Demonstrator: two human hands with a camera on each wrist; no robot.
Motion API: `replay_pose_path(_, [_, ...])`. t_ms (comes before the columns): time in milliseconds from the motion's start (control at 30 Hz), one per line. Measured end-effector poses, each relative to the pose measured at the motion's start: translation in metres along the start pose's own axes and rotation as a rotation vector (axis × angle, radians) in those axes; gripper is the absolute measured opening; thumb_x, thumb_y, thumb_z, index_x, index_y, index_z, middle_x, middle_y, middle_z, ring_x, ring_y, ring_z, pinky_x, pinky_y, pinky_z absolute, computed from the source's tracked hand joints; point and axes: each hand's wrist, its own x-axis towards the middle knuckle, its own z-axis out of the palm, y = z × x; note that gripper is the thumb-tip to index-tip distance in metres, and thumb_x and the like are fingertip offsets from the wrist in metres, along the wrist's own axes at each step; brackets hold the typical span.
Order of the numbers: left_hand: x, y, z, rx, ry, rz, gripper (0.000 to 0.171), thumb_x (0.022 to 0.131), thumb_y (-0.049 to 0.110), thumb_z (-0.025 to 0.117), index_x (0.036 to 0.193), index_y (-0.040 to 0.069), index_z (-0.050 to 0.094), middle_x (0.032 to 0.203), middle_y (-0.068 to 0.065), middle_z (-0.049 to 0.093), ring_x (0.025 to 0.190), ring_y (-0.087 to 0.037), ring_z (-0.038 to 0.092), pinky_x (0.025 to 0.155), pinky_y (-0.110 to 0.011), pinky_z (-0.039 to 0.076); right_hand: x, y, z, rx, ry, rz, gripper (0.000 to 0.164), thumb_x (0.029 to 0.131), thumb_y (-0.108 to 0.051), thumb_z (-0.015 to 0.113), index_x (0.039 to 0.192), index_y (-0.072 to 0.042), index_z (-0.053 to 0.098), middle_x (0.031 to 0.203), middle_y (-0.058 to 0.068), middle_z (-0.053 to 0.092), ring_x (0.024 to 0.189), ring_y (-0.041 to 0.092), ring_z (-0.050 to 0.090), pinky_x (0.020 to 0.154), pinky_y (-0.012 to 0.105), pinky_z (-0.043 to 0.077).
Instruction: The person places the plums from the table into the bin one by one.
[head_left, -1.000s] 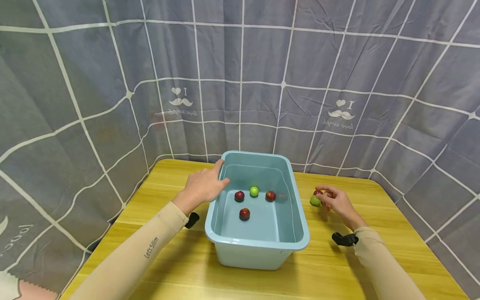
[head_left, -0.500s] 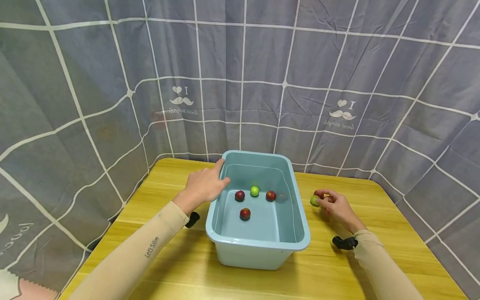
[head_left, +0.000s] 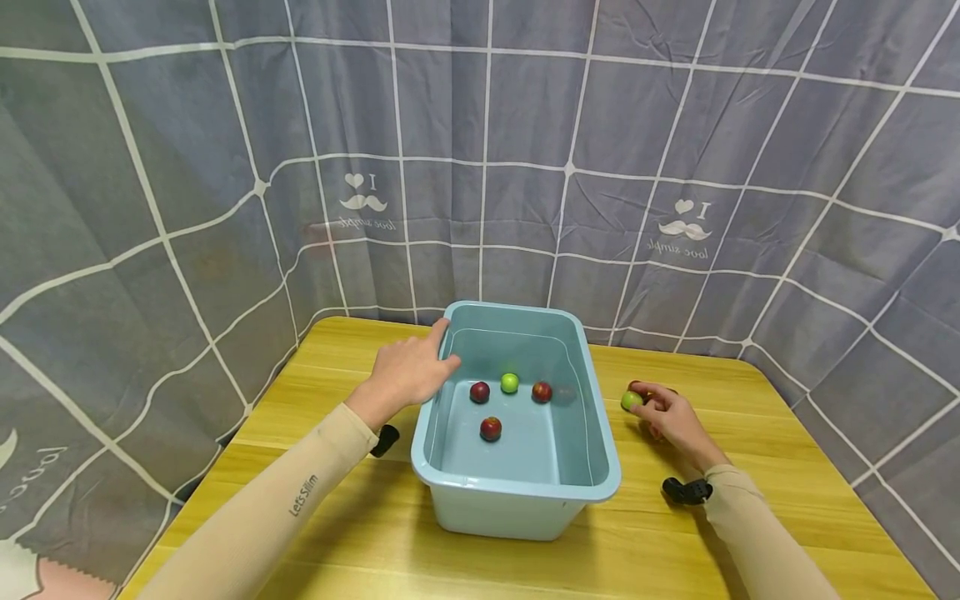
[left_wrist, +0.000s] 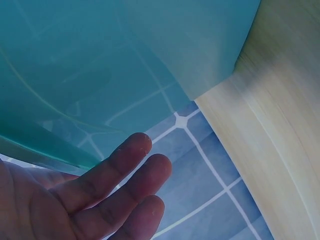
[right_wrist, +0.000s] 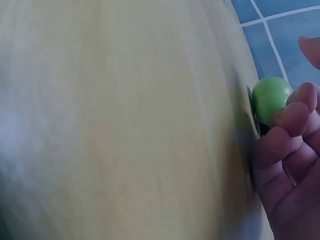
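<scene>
1. Here's the left hand (head_left: 408,369), laid over the near-left rim of the tub (head_left: 502,512), thumb inward; its other fingers (left_wrist: 142,182) hang loosely bent along the outside, not clenched. Presumably that's to keep the tub from shifting.
2. Across to the right hand (head_left: 678,418): fingers (right_wrist: 272,145) curled up close at the green fruit (head_left: 632,401), thumb on its near side. Whether they've a firm grip, I can't tell.
3. That fruit is right of the tub, at or just above the surface (head_left: 765,425); contact is hard to judge. A low hand probably suits something so small and round.
4. A red patch (head_left: 636,384) peeks out behind it, too covered to name.
5. Inside the tub, three red fruits (head_left: 491,429) and an inner green one (head_left: 510,383) lie apart on the floor, the walls presumably keeping them from rolling away.
</scene>
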Motion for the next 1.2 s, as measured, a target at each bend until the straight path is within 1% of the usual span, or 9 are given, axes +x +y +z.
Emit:
replay_pose_path(100, [0.0002,0.0003,-0.0003,0.001,0.004,0.002,0.074,0.097,0.049,0.045,0.161,0.020,0.021,0.075,-0.004,0.062,0.062,-0.023,0.059,0.055,-0.038,0.042,0.0009,0.0003,0.0004,-0.020,0.008,-0.008,0.051,0.095,-0.015,0.069,0.141,0.001,0.053,0.068,0.006,0.050,0.052,0.017,0.046,0.050,0.029,0.041])
replay_pose_path(233, [-0.0003,0.0010,-0.0003,0.003,0.003,0.005,0.074,0.097,0.049,0.045,0.161,0.020,0.021,0.075,-0.004,0.062,0.062,-0.023,0.059,0.055,-0.037,0.042,0.0015,0.0009,0.0012,-0.034,0.020,-0.006,0.051,0.095,-0.015,0.069,0.140,0.002,0.054,0.065,0.004,0.050,0.050,0.015,0.046,0.049,0.028,0.042])
replay_pose_path(433, [-0.0015,0.0009,0.0003,-0.005,-0.002,0.004,0.074,0.097,0.049,0.045,0.161,0.019,0.021,0.076,-0.004,0.062,0.063,-0.023,0.059,0.054,-0.037,0.043,0.0004,0.0004,0.0029,-0.034,0.022,-0.001,0.053,0.094,-0.016,0.070,0.140,0.005,0.053,0.062,0.003,0.048,0.049,0.014,0.045,0.049,0.027,0.040])
replay_pose_path(633, [-0.0016,0.0009,0.0000,-0.004,0.005,-0.001,0.074,0.097,0.050,0.044,0.161,0.020,0.021,0.078,-0.004,0.063,0.063,-0.023,0.059,0.054,-0.037,0.043,0.0012,0.0022,0.0036,-0.036,0.023,0.013,0.055,0.095,-0.018,0.070,0.142,0.004,0.050,0.063,0.003,0.048,0.049,0.013,0.044,0.049,0.027,0.040])
replay_pose_path(900, [-0.0021,0.0009,0.0000,-0.002,0.005,0.002,0.074,0.097,0.049,0.044,0.161,0.020,0.022,0.083,-0.005,0.064,0.065,-0.023,0.059,0.055,-0.037,0.043,0.0032,0.0059,0.0038,-0.036,0.030,0.033,0.054,0.095,-0.017,0.069,0.141,0.004,0.050,0.063,0.000,0.047,0.050,0.011,0.043,0.049,0.026,0.039])
replay_pose_path(1200, [-0.0033,0.0014,-0.0005,-0.010,0.000,0.009,0.074,0.098,0.049,0.044,0.161,0.018,0.021,0.075,-0.005,0.061,0.062,-0.023,0.058,0.053,-0.036,0.043,0.0038,0.0094,0.0039,-0.045,0.031,0.044,0.052,0.095,-0.016,0.069,0.140,0.003,0.051,0.063,0.000,0.046,0.049,0.011,0.043,0.049,0.025,0.039])
